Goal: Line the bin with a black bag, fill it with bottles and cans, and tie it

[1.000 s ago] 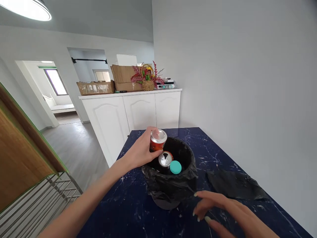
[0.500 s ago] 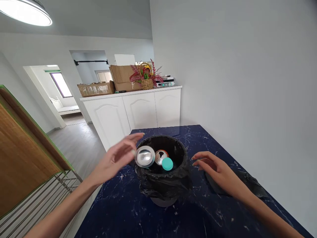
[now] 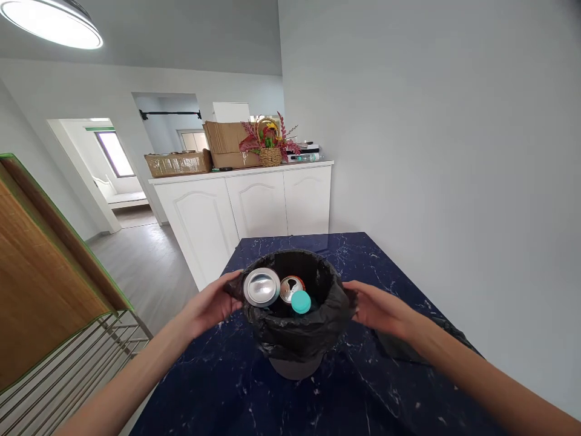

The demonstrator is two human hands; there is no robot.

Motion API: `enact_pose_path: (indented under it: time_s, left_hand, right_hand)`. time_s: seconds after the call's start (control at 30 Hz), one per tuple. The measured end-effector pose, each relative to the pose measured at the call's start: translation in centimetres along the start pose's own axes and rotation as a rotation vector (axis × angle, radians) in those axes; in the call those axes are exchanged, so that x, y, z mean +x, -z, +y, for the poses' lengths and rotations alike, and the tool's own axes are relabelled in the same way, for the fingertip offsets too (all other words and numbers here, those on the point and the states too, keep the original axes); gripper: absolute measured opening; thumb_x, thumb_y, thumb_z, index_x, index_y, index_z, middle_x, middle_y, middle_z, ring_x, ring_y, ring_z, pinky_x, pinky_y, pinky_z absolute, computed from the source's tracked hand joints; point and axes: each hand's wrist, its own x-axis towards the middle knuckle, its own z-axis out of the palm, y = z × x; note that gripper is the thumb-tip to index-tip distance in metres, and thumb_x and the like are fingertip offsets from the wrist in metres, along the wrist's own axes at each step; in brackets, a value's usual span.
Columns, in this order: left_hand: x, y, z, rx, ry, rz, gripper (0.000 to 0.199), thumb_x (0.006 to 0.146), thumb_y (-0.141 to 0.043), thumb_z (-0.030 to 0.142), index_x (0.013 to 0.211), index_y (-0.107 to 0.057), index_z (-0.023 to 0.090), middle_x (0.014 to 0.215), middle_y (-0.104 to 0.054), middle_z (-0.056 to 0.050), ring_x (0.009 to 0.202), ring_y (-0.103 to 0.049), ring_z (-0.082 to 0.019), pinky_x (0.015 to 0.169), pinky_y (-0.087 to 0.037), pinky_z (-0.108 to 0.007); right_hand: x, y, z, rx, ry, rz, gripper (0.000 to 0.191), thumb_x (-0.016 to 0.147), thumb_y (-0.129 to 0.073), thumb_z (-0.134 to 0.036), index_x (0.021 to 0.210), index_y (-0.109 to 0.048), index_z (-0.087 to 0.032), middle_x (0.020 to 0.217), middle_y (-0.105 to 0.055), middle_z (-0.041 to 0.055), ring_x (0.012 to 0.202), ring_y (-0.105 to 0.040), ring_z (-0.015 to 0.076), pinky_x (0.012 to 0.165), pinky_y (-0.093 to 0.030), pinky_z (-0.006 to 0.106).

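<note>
The left hand (image 3: 212,310) and right hand (image 3: 382,310) pinch the bin liner (image 3: 297,338) either side of the cans (image 3: 262,287), needing even tension.

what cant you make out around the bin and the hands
- Head view: the floor of the bin, hidden by the cans and the near side of the liner.
- Head view: the far end of the left can, facing away.
- Head view: whatever is beneath the teal lid, covered by it.
- Head view: right hand's fingertips, lost in the liner's folds.
- Head view: writing on the cabinet-top bottle, too small.
</note>
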Motion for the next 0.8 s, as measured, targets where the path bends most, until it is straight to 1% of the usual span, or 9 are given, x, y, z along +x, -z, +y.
enact_pose_path:
  time_s: [0.07,0.13,0.2,0.33,0.4,0.47,0.6,0.73,0.8]
  left_hand:
    - [-0.7,-1.0,1.6,0.005,-0.124,0.059,0.010,0.082,-0.080,0.014,0.091,-0.076,0.016,0.087,-0.079,-0.007,0.070,-0.072,-0.018,0.062,-0.060,-0.025]
    - [-1.6,-2.3,3.2,0.022,-0.193,0.075,0.009,0.079,-0.079,0.012,0.086,-0.074,0.015,0.080,-0.077,-0.004,0.063,-0.069,-0.015,0.056,-0.057,-0.022]
    - [-2.5,-3.7,4.7,0.013,-0.267,0.048,0.012,0.077,-0.081,0.012,0.079,-0.070,0.016,0.066,-0.070,0.001,0.049,-0.059,-0.009,0.047,-0.049,-0.018]
    - [-3.5,-6.6,7.2,-0.053,-0.395,0.012,0.024,0.073,-0.078,0.009,0.067,-0.057,0.017,0.051,-0.052,0.009,0.037,-0.040,-0.003,0.038,-0.037,-0.015]
    - [-3.5,-7.3,8.3,-0.079,-0.417,0.043,0.029,0.074,-0.076,0.008,0.064,-0.051,0.019,0.049,-0.046,0.010,0.036,-0.040,-0.004,0.036,-0.035,-0.015]
    - [-3.3,-7.4,9.2,-0.092,-0.434,0.077,0.032,0.075,-0.074,0.007,0.064,-0.046,0.021,0.048,-0.041,0.010,0.035,-0.039,-0.004,0.034,-0.033,-0.015]
    - [-2.7,-6.4,10.2,-0.054,-0.535,0.137,0.032,0.073,-0.074,0.006,0.065,-0.046,0.021,0.050,-0.042,0.010,0.037,-0.037,-0.003,0.035,-0.032,-0.014]
    - [-2.9,-5.7,10.7,0.033,-0.737,0.206,0.031,0.064,-0.080,0.004,0.071,-0.054,0.020,0.057,-0.051,0.009,0.042,-0.044,-0.004,0.038,-0.035,-0.014]
    - [-3.6,-5.5,10.7,0.063,-0.772,0.214,0.035,0.060,-0.083,0.003,0.077,-0.058,0.020,0.057,-0.051,0.009,0.042,-0.044,-0.005,0.037,-0.035,-0.015]
  right_hand:
    - [-1.2,-0.5,-2.1,-0.024,0.089,0.044,0.029,0.079,-0.090,-0.029,0.101,-0.071,-0.025,0.082,-0.072,-0.0016,0.068,-0.066,0.0140,0.061,-0.056,0.023]
    - [-2.5,-1.4,-4.4,-0.083,0.217,0.126,0.042,0.075,-0.093,-0.029,0.111,-0.071,-0.027,0.079,-0.072,-0.0030,0.064,-0.066,0.0149,0.049,-0.051,0.022]
    - [-3.8,-2.7,-6.6,-0.124,0.352,0.179,0.051,0.072,-0.095,-0.031,0.117,-0.069,-0.028,0.078,-0.071,-0.0043,0.059,-0.064,0.0134,0.041,-0.044,0.020]
    - [-5.4,-5.6,-10.3,-0.117,0.514,0.123,0.059,0.061,-0.098,-0.022,0.111,-0.067,-0.026,0.065,-0.059,-0.0108,0.044,-0.047,0.0048,0.031,-0.026,0.013]
    - [-5.7,-6.5,-11.7,-0.100,0.569,0.100,0.054,0.060,-0.096,-0.017,0.105,-0.067,-0.025,0.064,-0.054,-0.0113,0.045,-0.046,0.0042,0.034,-0.032,0.012]
    - [-5.8,-6.8,-12.5,-0.092,0.624,0.129,0.048,0.061,-0.093,-0.014,0.100,-0.067,-0.024,0.061,-0.049,-0.0114,0.047,-0.046,0.0049,0.038,-0.039,0.013]
    - [-6.0,-6.1,-13.0,-0.173,0.740,0.247,0.045,0.059,-0.095,-0.016,0.094,-0.068,-0.024,0.061,-0.045,-0.0105,0.048,-0.039,0.0056,0.034,-0.028,0.015]
    - [-6.8,-4.5,-12.8,-0.333,0.943,0.330,0.042,0.061,-0.096,-0.018,0.090,-0.066,-0.025,0.064,-0.048,-0.0097,0.049,-0.040,0.0060,0.037,-0.029,0.018]
    - [-7.5,-3.6,-12.7,-0.361,0.923,0.343,0.038,0.066,-0.094,-0.019,0.092,-0.066,-0.025,0.063,-0.044,-0.0099,0.048,-0.038,0.0061,0.039,-0.028,0.020]
